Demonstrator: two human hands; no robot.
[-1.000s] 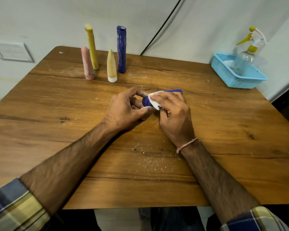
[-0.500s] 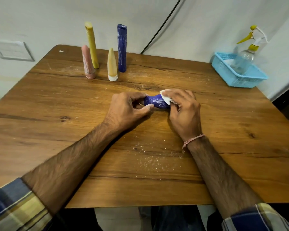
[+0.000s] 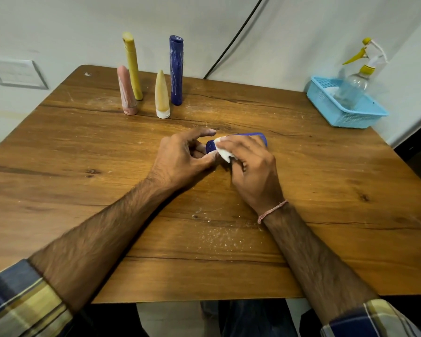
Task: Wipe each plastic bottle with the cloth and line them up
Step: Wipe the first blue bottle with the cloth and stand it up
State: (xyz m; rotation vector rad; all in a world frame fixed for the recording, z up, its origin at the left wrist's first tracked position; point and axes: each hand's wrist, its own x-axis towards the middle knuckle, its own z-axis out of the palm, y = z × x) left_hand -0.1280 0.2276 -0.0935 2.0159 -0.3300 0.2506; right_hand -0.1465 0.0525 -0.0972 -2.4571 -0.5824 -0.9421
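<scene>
A wooden table (image 3: 326, 190) filled the frame, with a blue basket (image 3: 345, 117) holding a spray bottle (image 3: 353, 86) at upper right. A pink bottle (image 3: 127, 93), yellow bottle (image 3: 133, 66), cream bottle (image 3: 162, 96) and tall blue bottle (image 3: 176, 69) stood upright at upper left of centre. At mid-frame the two hands met over a dark blue bottle (image 3: 250, 135) lying on its side: the left hand (image 3: 180, 159) pinched its left end, while the right hand (image 3: 253, 171) curled over its body, pressing a white cloth (image 3: 223, 152) against it.

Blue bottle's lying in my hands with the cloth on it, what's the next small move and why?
Probably draw the cloth along the blue bottle toward its far end. The right hand holds the cloth at the end that the left hand pinches, so the rest may need wiping.
</scene>
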